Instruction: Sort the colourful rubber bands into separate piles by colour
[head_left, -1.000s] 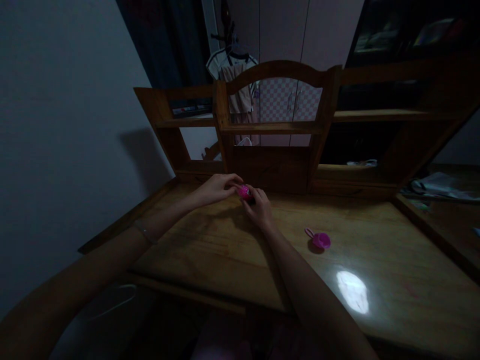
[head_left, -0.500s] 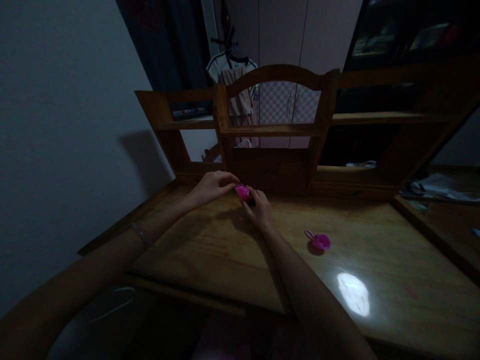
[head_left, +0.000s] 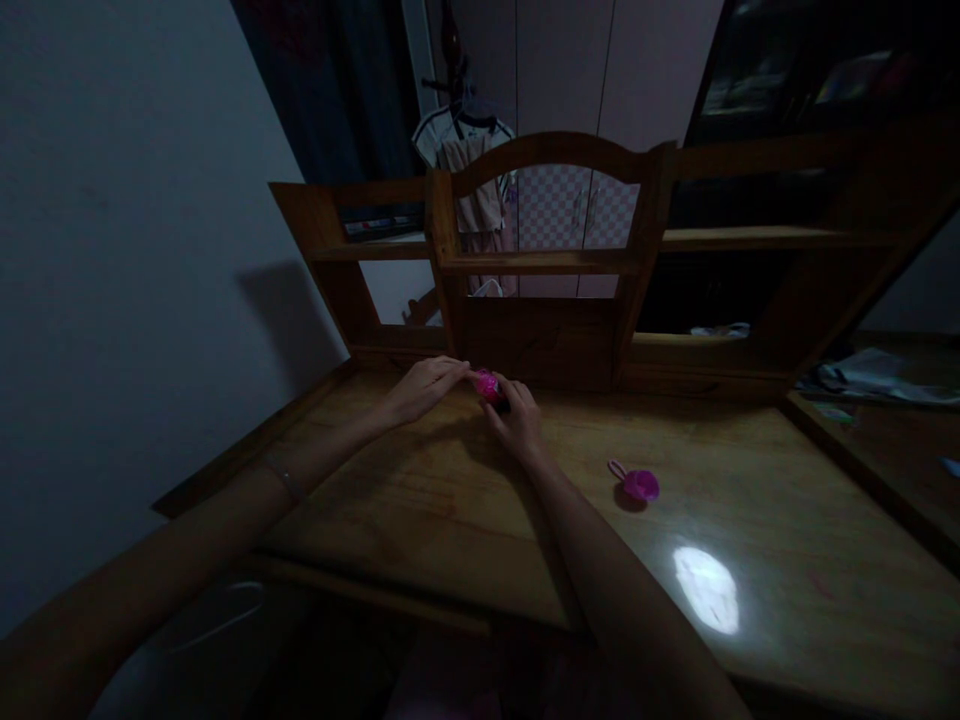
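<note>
Both my hands meet at the back of a wooden desk (head_left: 450, 500), just in front of its shelf unit. My right hand (head_left: 516, 425) is closed around a small bright pink object (head_left: 487, 384), too dim to name. My left hand (head_left: 424, 388) reaches in from the left, its fingertips pinched against the same pink object. A thin bracelet sits on my left wrist. To the right, a small pink cup with a handle (head_left: 639, 484) lies on the desk, away from both hands.
A wooden hutch with shelves (head_left: 555, 260) stands along the desk's back edge. A grey wall is at the left. Clothes hang on a hanger (head_left: 469, 150) behind the hutch. Papers (head_left: 870, 375) lie at the far right. A bright light reflection (head_left: 705, 590) shows on the desk.
My left hand's fingers have drawn in to a tighter pinch on the pink object. Otherwise both hands and the pink cup stay where they were.
</note>
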